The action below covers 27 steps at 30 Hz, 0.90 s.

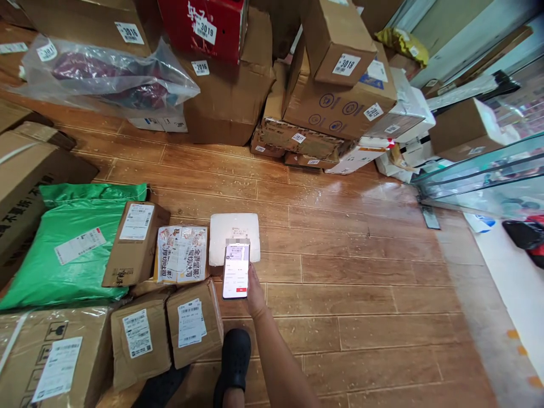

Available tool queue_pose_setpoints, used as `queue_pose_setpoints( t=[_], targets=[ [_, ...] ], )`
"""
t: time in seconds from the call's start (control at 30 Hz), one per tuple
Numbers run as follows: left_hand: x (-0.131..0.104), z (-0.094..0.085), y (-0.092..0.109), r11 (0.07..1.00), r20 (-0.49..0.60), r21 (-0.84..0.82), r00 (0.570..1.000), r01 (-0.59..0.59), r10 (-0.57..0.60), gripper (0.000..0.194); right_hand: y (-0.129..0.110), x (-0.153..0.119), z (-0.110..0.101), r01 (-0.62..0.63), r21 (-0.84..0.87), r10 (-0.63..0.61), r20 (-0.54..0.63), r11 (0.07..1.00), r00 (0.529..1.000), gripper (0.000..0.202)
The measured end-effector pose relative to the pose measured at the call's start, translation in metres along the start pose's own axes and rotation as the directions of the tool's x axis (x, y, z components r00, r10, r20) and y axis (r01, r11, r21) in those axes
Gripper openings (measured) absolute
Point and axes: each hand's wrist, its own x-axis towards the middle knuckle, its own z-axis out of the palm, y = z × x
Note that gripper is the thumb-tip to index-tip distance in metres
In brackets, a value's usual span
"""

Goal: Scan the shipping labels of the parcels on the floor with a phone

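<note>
In the head view, the right hand [256, 294] is gripping a phone [236, 270], fingers wrapped around its right edge, screen lit and facing up. The phone is hovering over the near edge of a white foam box [234, 228] lying on the wood floor [361, 272]. Left of it, labelled parcels [182, 254] are lying beside a green bag [72, 249]. A black shoe [233, 358] is showing below.

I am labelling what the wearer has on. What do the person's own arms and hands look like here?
Only one arm shows, apparently the right: bare forearm with no sleeve, and the right hand without glove. No watch, ring or bracelet is visible. The left hand is out of view. Below, a black rubber clog-style shoe is worn.
</note>
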Motion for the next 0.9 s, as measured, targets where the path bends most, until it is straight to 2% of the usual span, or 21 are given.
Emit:
queue_pose_setpoints(
  t=[0.17, 0.27, 0.37, 0.47, 0.6, 0.73, 0.8, 0.9],
  targets=[
    [0.014, 0.012, -0.019, 0.997, -0.013, 0.036, 0.997, 0.072, -0.071, 0.059, -0.008, -0.006, 0.008, -0.011, 0.039, 0.011, 0.003, 0.999, 1.0, 0.061],
    [0.017, 0.016, -0.028, 0.997, -0.036, 0.04, 0.997, 0.069, -0.067, 0.089, -0.016, -0.017, 0.013, -0.032, 0.068, 0.03, 0.042, 0.997, 0.999, 0.048],
    [0.017, 0.017, -0.035, 0.997, -0.058, 0.042, 0.997, 0.06, -0.057, 0.098, -0.022, -0.031, 0.017, -0.073, 0.086, 0.068, 0.067, 0.994, 0.995, 0.043],
    [0.014, 0.017, -0.039, 0.998, -0.075, 0.041, 0.996, 0.052, -0.049, 0.088, -0.026, -0.043, 0.024, -0.091, 0.089, 0.086, 0.055, 0.992, 0.995, 0.045],
    [0.012, 0.013, -0.044, 0.999, -0.081, 0.038, 0.996, 0.022, -0.019, 0.046, -0.03, -0.054, 0.033, -0.086, 0.077, 0.082, 0.046, 0.993, 0.996, 0.046],
    [0.012, 0.01, -0.061, 0.994, -0.098, 0.068, 0.991, -0.082, 0.088, 0.054, -0.032, -0.063, 0.038, -0.084, 0.076, 0.08, 0.045, 0.994, 0.996, 0.06],
    [0.012, 0.009, -0.069, 0.988, -0.109, 0.086, 0.985, -0.125, 0.134, 0.051, -0.033, -0.069, 0.041, -0.086, 0.069, 0.083, 0.055, 0.994, 0.995, 0.069],
    [0.014, 0.005, -0.069, 0.987, -0.082, 0.111, 0.989, -0.114, 0.124, 0.054, -0.035, -0.08, 0.049, -0.102, 0.068, 0.095, 0.1, 0.992, 0.991, 0.075]
  ],
)
